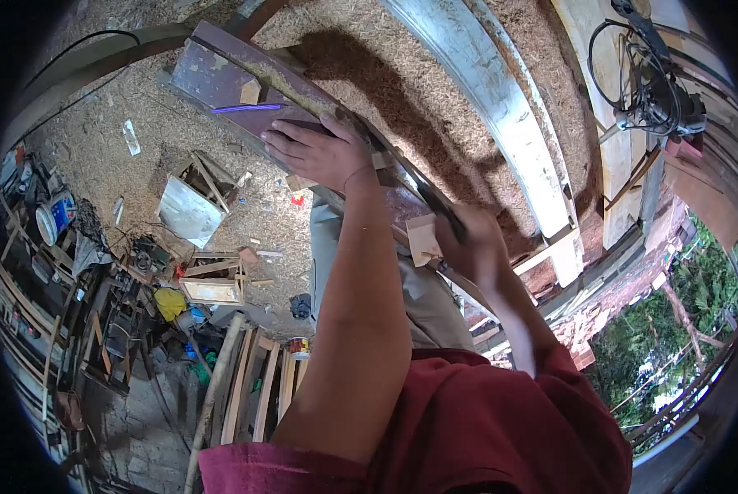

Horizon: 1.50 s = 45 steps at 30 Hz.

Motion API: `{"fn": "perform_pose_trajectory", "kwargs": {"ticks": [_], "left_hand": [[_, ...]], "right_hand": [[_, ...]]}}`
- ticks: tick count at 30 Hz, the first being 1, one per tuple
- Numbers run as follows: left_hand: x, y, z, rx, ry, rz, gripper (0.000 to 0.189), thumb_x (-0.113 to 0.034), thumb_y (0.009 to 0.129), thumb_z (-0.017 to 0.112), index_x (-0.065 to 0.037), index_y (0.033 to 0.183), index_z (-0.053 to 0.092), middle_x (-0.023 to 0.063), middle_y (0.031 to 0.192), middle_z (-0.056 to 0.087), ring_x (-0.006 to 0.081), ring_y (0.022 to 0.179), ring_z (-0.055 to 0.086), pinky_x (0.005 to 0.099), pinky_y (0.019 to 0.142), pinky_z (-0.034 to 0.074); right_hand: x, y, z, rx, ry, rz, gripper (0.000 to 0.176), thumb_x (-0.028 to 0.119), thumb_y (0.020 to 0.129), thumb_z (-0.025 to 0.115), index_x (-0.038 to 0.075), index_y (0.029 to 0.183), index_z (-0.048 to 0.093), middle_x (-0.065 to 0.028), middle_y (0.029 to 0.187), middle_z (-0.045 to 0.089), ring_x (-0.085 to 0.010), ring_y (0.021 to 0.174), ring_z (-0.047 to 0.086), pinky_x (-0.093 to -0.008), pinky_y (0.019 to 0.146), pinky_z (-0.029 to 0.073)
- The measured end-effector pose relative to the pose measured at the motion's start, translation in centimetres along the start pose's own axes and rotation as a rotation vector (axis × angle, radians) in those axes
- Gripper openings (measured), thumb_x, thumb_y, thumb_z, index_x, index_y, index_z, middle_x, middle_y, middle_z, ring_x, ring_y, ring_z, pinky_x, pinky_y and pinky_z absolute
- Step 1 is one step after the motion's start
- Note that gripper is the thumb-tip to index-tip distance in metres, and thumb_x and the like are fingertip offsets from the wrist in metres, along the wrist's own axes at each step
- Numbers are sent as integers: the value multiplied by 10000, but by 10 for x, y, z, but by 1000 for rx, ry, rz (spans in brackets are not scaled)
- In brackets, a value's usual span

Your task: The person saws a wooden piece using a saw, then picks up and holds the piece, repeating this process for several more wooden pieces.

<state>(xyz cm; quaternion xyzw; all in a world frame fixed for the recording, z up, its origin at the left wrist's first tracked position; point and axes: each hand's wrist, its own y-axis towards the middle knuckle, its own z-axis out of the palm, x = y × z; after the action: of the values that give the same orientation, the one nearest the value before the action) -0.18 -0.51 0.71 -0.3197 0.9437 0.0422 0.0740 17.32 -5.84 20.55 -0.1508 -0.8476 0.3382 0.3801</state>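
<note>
My left hand lies palm down, fingers stretched out, on a long purple-brown wooden beam. Just beyond its fingertips are a purple stick, pencil-like, and a small pointed wood block. Motion blurs my right hand, which is closed round the near end of a dark, long, narrow tool lying along the beam's right edge. The tool's exact kind is hidden by blur and shadow. Beside that hand a pale wood piece sits against the beam.
Sawdust covers the floor. A long pale curved board runs along the right, with a corded power tool on boards beyond it. At left stand a small wooden box, scrap wood and a white-blue bucket. Slats lean nearby.
</note>
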Motion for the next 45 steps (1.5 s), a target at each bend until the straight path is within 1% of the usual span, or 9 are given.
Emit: {"fn": "perform_pose_trajectory", "kwargs": {"ticks": [2, 5, 9, 10, 14, 18, 25, 39, 45], "left_hand": [[-2, 1, -2, 13, 14, -13, 799, -513, 1095, 378, 70, 1628, 251, 338, 1671, 236, 518, 1539, 272, 598, 1261, 281], [-1, 1, -2, 4, -3, -1, 788, -501, 1095, 382, 67, 1627, 256, 335, 1671, 242, 514, 1538, 279, 592, 1265, 278], [-1, 0, -2, 4, -2, -11, 784, -496, 1095, 384, 68, 1626, 261, 330, 1672, 248, 511, 1541, 278, 591, 1266, 278], [-2, -1, -2, 7, -3, -17, 783, -495, 1095, 384, 68, 1626, 262, 329, 1672, 250, 512, 1541, 277, 591, 1266, 279], [-4, 2, -4, -11, 9, -10, 781, -496, 1095, 375, 68, 1624, 268, 327, 1672, 256, 514, 1542, 275, 589, 1264, 280], [-2, 0, -3, -4, -9, -28, 789, -500, 1088, 385, 70, 1622, 271, 331, 1671, 255, 514, 1545, 267, 586, 1267, 273], [2, 0, -1, -13, 2, -23, 784, -494, 1084, 391, 67, 1620, 280, 336, 1666, 258, 509, 1548, 262, 595, 1260, 278], [4, -1, 8, -92, 7, 27, 797, -529, 1086, 418, 40, 1628, 288, 316, 1652, 304, 491, 1520, 332, 591, 1221, 344], [0, -3, 4, -41, 5, -10, 799, -530, 1086, 405, 46, 1626, 285, 321, 1657, 286, 490, 1524, 315, 584, 1233, 324]], "right_hand": [[9, -33, -26, 89, 46, 227, 141, 171, 951, 674, 40, 921, 717, -153, 661, 651, -305, 562, 641, -437, 558, 497], [-4, -9, -2, -35, 7, -32, 152, 173, 948, 683, 30, 900, 705, -159, 654, 642, -292, 551, 641, -422, 546, 494], [0, 25, 7, 170, 328, 201, 228, 211, 961, 690, 22, 834, 683, -176, 643, 641, -265, 530, 638, -417, 547, 491], [-7, 14, 10, -17, 77, -84, 322, 179, 997, 683, 8, 734, 608, -63, 578, 504, -89, 565, 450, -325, 516, 359], [0, -32, -28, 115, 70, 244, 280, 276, 982, 688, 19, 872, 701, -178, 648, 636, -272, 554, 648, -424, 554, 486], [-4, 34, 13, 26, 114, 10, 316, 289, 991, 682, 1, 864, 662, -192, 677, 636, -313, 581, 636, -426, 582, 495], [-4, -37, -31, 111, 118, 237, 263, 272, 966, 698, 30, 863, 697, -170, 674, 660, -322, 558, 645, -405, 572, 502], [-19, -10, -1, -74, 175, -102, 224, 75, 947, 680, -6, 758, 591, -126, 576, 491, -189, 499, 482, -380, 502, 384], [1, -7, -9, 44, 47, 7, 208, 188, 948, 695, 4, 854, 674, -176, 648, 607, -319, 584, 629, -438, 568, 485]]}}
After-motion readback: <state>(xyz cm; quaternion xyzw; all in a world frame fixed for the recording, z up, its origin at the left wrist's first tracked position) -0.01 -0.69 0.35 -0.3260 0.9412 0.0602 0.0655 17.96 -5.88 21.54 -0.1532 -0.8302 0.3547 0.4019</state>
